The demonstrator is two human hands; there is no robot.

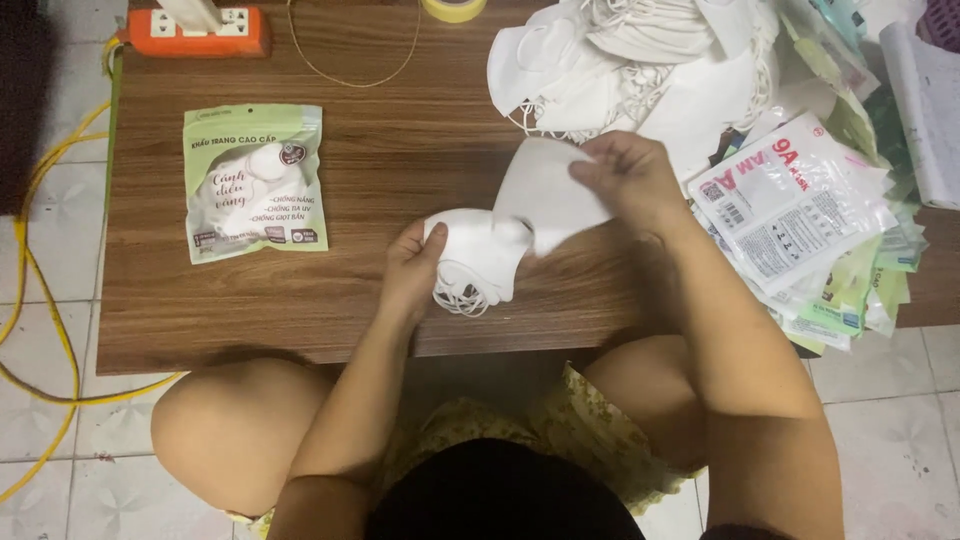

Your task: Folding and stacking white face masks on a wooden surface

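Dark hair of the seated person is filling the bottom edge at 6 o'clock, with bare knees showing at 7 and 5 o'clock below the wooden table. At frame centre, the left hand is closing around a small stack of white face masks, ear loops dangling at its lower side. The right hand, toward 2 o'clock, is pinching the upper edge of a single white mask that is overlapping the stack. A green sealed mask packet is lying at 10 o'clock, a loose mask heap at 1 o'clock, empty printed pouches at 3 o'clock, and an orange power strip at 11 o'clock.
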